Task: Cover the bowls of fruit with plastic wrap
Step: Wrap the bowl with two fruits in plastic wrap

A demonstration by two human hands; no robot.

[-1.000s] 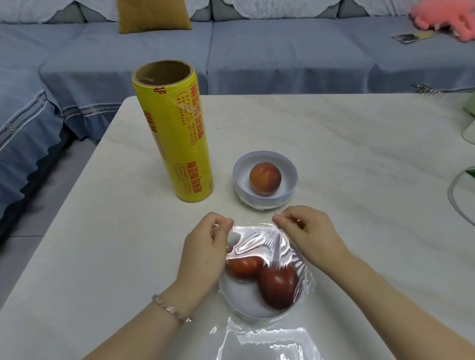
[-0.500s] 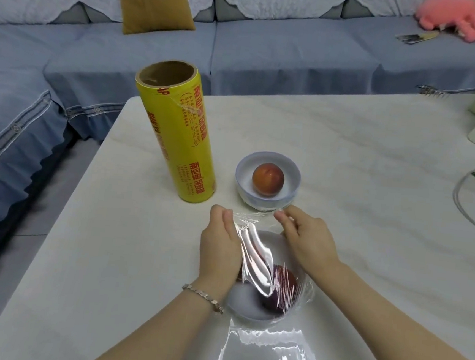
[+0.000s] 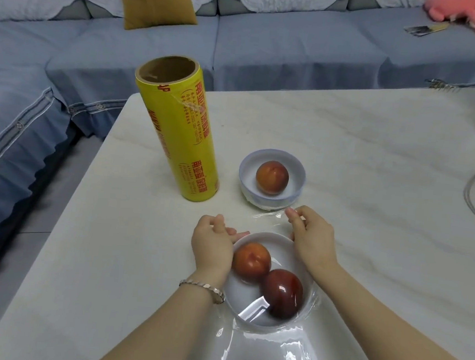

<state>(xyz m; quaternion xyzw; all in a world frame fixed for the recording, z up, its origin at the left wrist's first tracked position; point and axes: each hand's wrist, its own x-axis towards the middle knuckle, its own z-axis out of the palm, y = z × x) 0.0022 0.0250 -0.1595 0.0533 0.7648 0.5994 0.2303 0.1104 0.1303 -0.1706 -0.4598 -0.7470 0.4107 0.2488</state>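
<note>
The left hand (image 3: 210, 249) hides the left rim of the near bowl (image 3: 271, 236).

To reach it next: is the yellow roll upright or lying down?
Upright: the yellow roll stands on end, its open core facing up.

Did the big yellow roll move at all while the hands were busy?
No. The yellow roll stands upright in the same spot, just left of the far bowl, with the same gap between them as before.
</note>
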